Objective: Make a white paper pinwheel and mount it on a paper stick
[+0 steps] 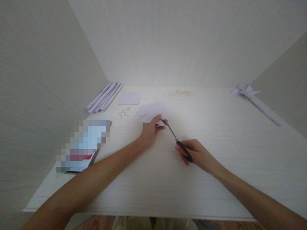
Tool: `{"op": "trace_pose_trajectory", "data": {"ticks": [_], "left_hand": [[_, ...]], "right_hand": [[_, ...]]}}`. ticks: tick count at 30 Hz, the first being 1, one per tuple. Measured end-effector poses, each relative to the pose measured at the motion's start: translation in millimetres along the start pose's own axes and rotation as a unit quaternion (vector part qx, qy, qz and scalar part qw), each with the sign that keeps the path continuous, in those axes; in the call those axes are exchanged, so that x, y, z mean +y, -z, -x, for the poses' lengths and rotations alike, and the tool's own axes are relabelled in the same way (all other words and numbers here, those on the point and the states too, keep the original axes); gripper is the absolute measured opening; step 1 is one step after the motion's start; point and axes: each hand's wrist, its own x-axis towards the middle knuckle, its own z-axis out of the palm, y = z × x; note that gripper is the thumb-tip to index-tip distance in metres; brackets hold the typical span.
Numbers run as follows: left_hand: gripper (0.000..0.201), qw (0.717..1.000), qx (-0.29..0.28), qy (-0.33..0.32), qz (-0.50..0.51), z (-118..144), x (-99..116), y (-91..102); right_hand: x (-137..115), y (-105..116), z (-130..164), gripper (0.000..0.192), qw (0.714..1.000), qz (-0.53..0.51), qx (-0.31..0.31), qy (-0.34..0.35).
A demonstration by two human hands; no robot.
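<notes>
My left hand (151,131) pinches the near edge of a folded white sheet of paper (151,112), held just above a white table (216,134). Black-handled scissors (177,140) are gripped in my right hand (198,155). Their blades point up and to the left, and the tips meet the paper's lower right edge beside my left fingers.
Several rolled paper strips (104,97) lie at the back left, next to a flat square sheet (129,98). Small paper scraps (124,111) and more scraps (178,93) lie nearby. A folded paper shape (255,100) lies at the right. A blurred device (82,145) sits left. White walls enclose three sides.
</notes>
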Motion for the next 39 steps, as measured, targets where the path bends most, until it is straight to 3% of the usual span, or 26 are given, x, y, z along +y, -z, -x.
{"op": "trace_pose_trajectory", "data": {"ticks": [39], "left_hand": [[0.011, 1.0, 0.003, -0.009, -0.012, 1, 0, 0.8]], "right_hand": [[-7, 5, 0, 0.047, 0.996, -0.058, -0.036, -0.053]]}}
